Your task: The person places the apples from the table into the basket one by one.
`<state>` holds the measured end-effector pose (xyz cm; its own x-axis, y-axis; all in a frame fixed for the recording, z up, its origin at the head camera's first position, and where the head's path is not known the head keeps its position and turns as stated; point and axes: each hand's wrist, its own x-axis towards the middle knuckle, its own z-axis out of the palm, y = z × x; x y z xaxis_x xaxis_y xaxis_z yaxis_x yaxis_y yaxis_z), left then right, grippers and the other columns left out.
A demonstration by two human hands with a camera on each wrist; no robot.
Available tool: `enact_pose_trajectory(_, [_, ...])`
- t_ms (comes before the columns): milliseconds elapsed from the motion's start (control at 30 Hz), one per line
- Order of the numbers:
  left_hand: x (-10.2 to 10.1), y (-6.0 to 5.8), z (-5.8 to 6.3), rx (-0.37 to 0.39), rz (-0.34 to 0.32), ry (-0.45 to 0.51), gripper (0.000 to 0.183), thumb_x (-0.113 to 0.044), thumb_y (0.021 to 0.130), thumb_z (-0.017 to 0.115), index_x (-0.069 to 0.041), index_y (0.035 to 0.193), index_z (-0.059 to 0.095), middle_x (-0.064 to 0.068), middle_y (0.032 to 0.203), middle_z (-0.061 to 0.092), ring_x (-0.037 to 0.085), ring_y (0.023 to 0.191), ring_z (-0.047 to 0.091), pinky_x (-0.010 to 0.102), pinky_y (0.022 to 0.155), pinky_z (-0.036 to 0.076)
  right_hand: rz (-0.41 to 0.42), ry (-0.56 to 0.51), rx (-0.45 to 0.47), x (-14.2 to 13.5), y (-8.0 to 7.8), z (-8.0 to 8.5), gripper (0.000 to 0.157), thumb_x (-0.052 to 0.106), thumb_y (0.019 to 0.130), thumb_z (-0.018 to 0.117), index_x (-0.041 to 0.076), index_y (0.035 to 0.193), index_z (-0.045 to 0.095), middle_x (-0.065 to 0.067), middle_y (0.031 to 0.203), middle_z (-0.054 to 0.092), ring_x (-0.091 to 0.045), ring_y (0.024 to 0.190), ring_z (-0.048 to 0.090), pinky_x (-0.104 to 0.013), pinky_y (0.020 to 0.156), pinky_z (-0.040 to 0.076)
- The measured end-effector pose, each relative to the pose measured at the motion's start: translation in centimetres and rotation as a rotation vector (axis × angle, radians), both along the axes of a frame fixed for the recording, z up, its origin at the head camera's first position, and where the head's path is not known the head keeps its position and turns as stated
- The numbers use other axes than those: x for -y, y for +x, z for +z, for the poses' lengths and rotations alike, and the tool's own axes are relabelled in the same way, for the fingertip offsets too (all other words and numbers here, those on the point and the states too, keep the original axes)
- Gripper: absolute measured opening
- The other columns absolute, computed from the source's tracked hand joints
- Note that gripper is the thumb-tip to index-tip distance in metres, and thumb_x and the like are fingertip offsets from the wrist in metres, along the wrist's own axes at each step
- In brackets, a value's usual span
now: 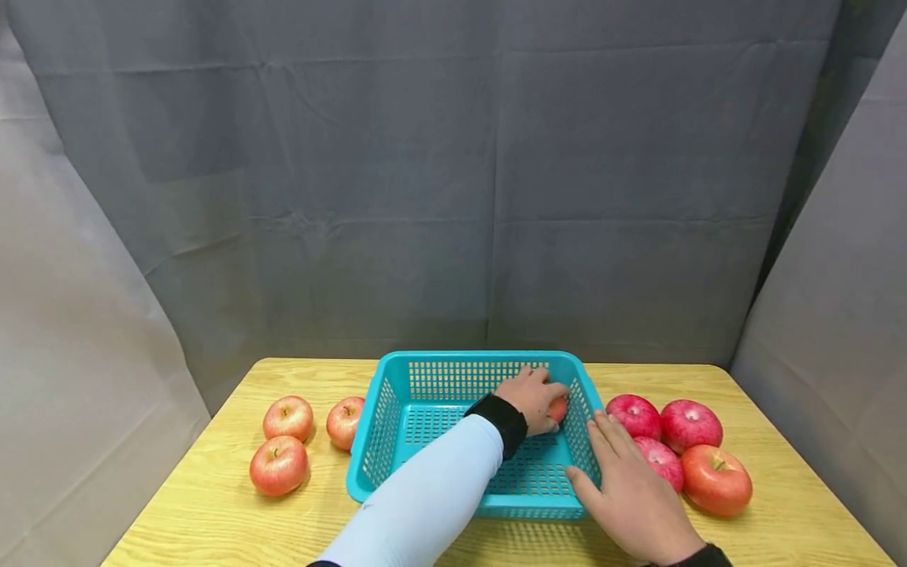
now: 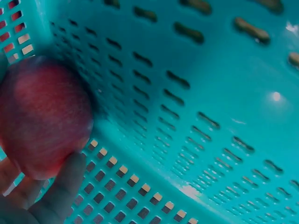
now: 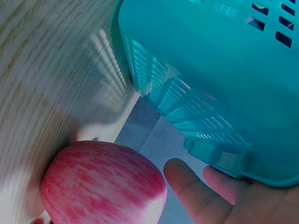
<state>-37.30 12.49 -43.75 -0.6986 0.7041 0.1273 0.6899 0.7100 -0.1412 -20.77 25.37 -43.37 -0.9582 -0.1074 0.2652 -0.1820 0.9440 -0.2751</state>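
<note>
A turquoise plastic basket [image 1: 425,501] with perforated walls stands on the table. My left hand [image 1: 527,398] reaches into its right end and holds a red apple [image 1: 558,409] with curled fingers. In the left wrist view that apple [image 2: 44,116] is close to the basket's wall and perforated floor, with fingertips [image 2: 70,182] against its skin. My right hand [image 1: 634,492] lies along the right rim with its fingers straight. Seen from the right wrist, those fingers [image 3: 196,191] are right at the basket's rim [image 3: 275,179], near a pink-striped apple [image 3: 105,182].
Right of the basket sit several fruits: deep pink ones [image 1: 690,425] and a large red-orange apple [image 1: 717,480]. Three apples [image 1: 279,465] lie on the left of the wooden table [image 1: 212,504]. Grey cloth [image 1: 368,197] hangs behind and on both sides.
</note>
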Motion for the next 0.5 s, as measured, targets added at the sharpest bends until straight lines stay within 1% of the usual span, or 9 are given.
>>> enact_pose_trajectory(167, [0.2,0.2,0.8,0.043,0.022,0.03,0.06,-0.053,0.08,0.07,-0.04,0.135,0.048,-0.003,0.135,0.046,0.023,0.125,0.038,0.037,0.092,0.048,0.005,0.002,-0.002,0.0,0.0,0.4,0.082,0.062,0.091,0.045,-0.003,0.141,0.038,-0.018,0.15,0.028,-0.034,0.136,0.017,-0.061,0.095,0.041])
enact_pose_trajectory(267, [0.2,0.3,1.1,0.077,0.029,0.041,0.063,-0.053,0.08,0.069,-0.041,0.137,0.045,-0.002,0.139,0.044,0.026,0.129,0.034,0.039,0.097,0.045,0.005,0.007,0.007,0.0,0.0,0.5,0.083,0.063,0.091,0.044,-0.002,0.141,0.038,-0.018,0.15,0.028,-0.034,0.136,0.017,-0.061,0.095,0.04])
enact_pose_trajectory(333, [0.3,0.3,1.3,0.103,0.019,0.062,0.063,-0.051,0.081,0.07,-0.04,0.137,0.045,-0.001,0.14,0.043,0.025,0.13,0.033,0.039,0.099,0.043,0.001,0.011,0.014,-0.1,0.0,0.5,0.084,0.064,0.091,0.044,-0.003,0.141,0.037,-0.018,0.15,0.027,-0.035,0.135,0.017,-0.062,0.095,0.04])
enact_pose_trajectory(500, [1.0,0.3,1.6,0.138,-0.013,0.111,0.062,-0.049,0.082,0.069,-0.037,0.138,0.045,-0.001,0.14,0.043,0.017,0.125,0.036,0.034,0.097,0.044,0.007,-0.005,0.026,0.0,-0.1,0.1,0.085,0.064,0.091,0.044,-0.004,0.142,0.036,-0.019,0.15,0.027,-0.035,0.135,0.017,-0.063,0.094,0.04])
